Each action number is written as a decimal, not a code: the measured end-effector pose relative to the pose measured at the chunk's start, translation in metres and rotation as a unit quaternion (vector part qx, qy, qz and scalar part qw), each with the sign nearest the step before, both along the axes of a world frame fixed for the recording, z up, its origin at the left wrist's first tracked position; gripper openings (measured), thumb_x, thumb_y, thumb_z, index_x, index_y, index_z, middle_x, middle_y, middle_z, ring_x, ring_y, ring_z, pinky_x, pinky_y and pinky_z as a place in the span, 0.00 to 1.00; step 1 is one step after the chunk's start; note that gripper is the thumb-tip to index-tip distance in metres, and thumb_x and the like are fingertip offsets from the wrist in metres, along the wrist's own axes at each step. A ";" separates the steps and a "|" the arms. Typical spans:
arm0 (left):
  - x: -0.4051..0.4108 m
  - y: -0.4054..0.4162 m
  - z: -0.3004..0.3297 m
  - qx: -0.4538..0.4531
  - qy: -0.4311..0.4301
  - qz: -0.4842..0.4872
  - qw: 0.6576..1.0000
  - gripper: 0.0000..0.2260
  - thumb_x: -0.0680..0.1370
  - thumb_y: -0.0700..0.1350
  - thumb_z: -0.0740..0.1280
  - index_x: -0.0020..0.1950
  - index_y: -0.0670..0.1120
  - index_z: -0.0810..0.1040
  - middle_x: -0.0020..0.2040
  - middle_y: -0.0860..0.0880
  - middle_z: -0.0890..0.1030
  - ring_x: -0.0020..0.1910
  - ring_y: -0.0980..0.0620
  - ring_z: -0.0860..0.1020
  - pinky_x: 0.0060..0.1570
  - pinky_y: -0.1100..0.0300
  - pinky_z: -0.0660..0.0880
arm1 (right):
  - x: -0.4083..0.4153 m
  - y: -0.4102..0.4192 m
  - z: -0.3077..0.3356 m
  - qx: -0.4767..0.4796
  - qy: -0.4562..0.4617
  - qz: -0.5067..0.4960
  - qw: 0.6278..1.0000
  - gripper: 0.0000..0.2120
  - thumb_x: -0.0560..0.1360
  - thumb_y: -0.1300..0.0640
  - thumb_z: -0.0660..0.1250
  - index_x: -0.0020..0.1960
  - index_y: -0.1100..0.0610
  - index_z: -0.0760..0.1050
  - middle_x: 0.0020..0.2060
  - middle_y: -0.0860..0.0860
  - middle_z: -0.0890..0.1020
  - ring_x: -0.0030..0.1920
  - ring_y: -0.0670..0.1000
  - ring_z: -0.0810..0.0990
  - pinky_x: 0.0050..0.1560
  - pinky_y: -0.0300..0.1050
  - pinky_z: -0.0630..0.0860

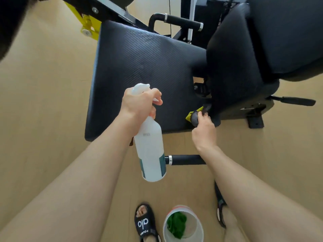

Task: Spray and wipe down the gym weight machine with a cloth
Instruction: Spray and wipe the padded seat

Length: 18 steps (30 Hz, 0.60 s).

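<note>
- Pale wood-look floor (43,105) runs under and around a black gym weight machine (244,49); its frame has a yellow bracket (90,26) at upper left.
- Machine parts counted: one wide textured seat pad (139,67), one padded backrest (253,41) to its right, two foam-gripped handles visible, one behind the pad (183,21) and one below it (187,159), and one lever (295,100) sticking out far right.
- Left hand (139,104): fingers curled round the neck of one white spray bottle (150,149), index finger on the trigger, nozzle aimed over the seat pad. Bottle hangs above the pad's near edge.
- Right hand (203,130): fingers closed, pinching one bunched cloth (194,115), yellow and grey, pressed at the right near corner of the seat pad where it meets the backrest base.
- Floor by the feet: one white bucket (183,224) holding one green cloth (176,223).
- Two black sandals; the left one (145,222) shows white lettering, the right (220,206) is mostly hidden by the forearm.
</note>
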<state>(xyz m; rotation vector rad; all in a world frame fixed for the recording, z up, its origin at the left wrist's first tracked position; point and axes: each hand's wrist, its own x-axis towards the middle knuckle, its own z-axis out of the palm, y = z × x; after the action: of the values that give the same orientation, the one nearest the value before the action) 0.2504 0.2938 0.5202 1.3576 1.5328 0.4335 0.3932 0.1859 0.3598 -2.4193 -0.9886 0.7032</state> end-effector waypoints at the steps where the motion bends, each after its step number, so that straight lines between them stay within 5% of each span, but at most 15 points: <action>1: -0.006 -0.003 -0.001 -0.001 0.008 -0.013 1.000 0.06 0.79 0.45 0.70 0.43 0.45 0.81 0.25 0.57 0.77 0.24 0.55 0.73 0.32 0.59 0.76 | -0.012 0.002 0.004 0.006 -0.001 -0.006 1.000 0.31 0.76 0.72 0.58 0.78 0.59 0.62 0.77 0.55 0.63 0.76 0.56 0.61 0.69 0.47 0.66; 9: -0.057 -0.033 -0.013 -0.050 0.008 -0.015 0.999 0.06 0.76 0.40 0.71 0.39 0.44 0.79 0.37 0.49 0.83 0.23 0.53 0.70 0.30 0.60 0.71 | -0.087 0.019 0.029 0.050 0.001 0.020 0.999 0.28 0.76 0.70 0.59 0.75 0.60 0.66 0.75 0.54 0.67 0.74 0.57 0.63 0.71 0.48 0.64; 15: -0.096 -0.045 -0.024 -0.070 -0.001 0.090 0.993 0.06 0.74 0.37 0.71 0.38 0.42 0.76 0.31 0.46 0.82 0.22 0.50 0.67 0.36 0.53 0.70 | -0.149 0.042 0.049 0.122 0.023 0.143 0.982 0.22 0.77 0.65 0.64 0.71 0.59 0.72 0.72 0.53 0.70 0.72 0.56 0.64 0.67 0.52 0.70; 18: -0.107 -0.048 -0.025 -0.059 0.013 0.099 0.993 0.07 0.73 0.37 0.71 0.36 0.43 0.76 0.34 0.46 0.83 0.22 0.49 0.67 0.37 0.53 0.70 | -0.146 0.034 0.051 0.138 0.034 0.205 0.968 0.24 0.76 0.68 0.62 0.71 0.59 0.72 0.74 0.53 0.69 0.74 0.56 0.63 0.67 0.46 0.66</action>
<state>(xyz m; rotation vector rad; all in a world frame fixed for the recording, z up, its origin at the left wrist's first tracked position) 0.1433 0.2458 0.4950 1.1299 1.6953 0.4414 0.2474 0.2196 0.4105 -1.9582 -1.4721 0.7222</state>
